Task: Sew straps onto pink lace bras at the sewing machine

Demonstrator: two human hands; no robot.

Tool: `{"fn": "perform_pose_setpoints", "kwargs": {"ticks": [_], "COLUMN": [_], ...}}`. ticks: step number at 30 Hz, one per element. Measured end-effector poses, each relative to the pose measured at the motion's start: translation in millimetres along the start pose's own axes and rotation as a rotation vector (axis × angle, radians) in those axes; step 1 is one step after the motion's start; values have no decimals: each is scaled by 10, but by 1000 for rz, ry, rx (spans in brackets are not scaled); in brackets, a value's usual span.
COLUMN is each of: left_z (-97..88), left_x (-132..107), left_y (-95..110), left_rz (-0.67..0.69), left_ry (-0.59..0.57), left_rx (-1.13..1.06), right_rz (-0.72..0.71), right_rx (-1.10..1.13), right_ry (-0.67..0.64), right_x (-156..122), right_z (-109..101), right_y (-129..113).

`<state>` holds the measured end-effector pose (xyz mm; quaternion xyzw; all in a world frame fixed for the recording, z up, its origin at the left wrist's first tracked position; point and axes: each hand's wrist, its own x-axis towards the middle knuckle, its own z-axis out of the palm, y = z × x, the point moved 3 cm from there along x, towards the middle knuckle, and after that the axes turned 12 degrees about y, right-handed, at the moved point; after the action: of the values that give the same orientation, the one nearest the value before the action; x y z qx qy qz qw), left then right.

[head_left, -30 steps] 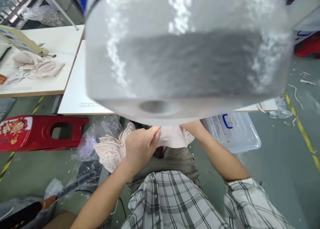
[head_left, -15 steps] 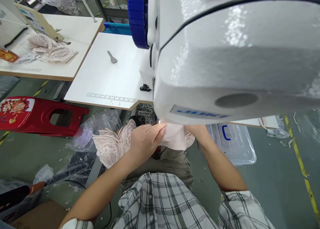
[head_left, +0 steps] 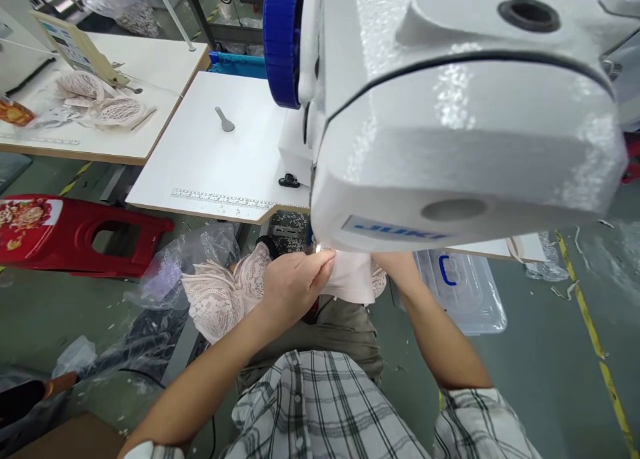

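Note:
A pale pink lace bra (head_left: 213,302) hangs below the head of a white sewing machine (head_left: 380,172). My left hand (head_left: 297,282) is closed in a pinch on its edge, thumb and forefinger pressed together just under the machine head. One lace cup droops to the left of that hand. Between my hands spreads a smooth pale panel (head_left: 350,279) of the same garment, with lace at its right end. My right hand (head_left: 397,265) reaches up to this right end. Its fingers are hidden by the machine head, as is the needle area.
A blue handwheel (head_left: 283,45) sits on the machine. The white tabletop (head_left: 200,152) at left bears a grey spoon-like tool (head_left: 225,120), a printed ruler and a black clip (head_left: 289,181). A red stool (head_left: 80,235), plastic bags and a clear lidded box (head_left: 465,292) are on the floor.
The view has shifted, so more of the machine's top shows and its head appears lower and smaller. Both hands keep nearly the same places at the bra.

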<state>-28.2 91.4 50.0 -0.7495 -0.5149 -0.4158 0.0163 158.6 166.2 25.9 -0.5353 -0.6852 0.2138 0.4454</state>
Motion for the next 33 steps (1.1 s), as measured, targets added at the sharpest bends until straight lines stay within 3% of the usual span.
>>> {"fn": "perform_pose_setpoints", "kwargs": {"ticks": [7,10,14,16,18,21,24,27,33], "left_z": [-27,-28,-74,-125,-184,-226,-141,-69,-137], "left_x": [-18,-4,8,-21,-78,-199,-330,-396,-345], "left_y": [-32,-44,-57,-50,-14,102,207,211,146], "left_rz": [-57,-89,-90,-63,-7,110,223,293,351], "left_ry": [-31,-31,-41,-73,-82,-75,-210,-279,-164], "left_rx": [-73,-101,-165,-184,-168,-137,-152,-127,-46], "right_rz": [244,391,713,784,675,282,-12,-179,-325], "right_rx": [159,404,750,801,758,552,407,304,229], "right_ry": [44,98,45,13,46,77,10,-18,-30], "right_x": [-41,-89,-336,-540,-751,-1044,-1253,-1303,-1241], "right_z": [62,112,168,140,50,-112,-199,-245,-309], "right_y": [20,1,-16,-45,-102,-267,-436,-559,-719]}}
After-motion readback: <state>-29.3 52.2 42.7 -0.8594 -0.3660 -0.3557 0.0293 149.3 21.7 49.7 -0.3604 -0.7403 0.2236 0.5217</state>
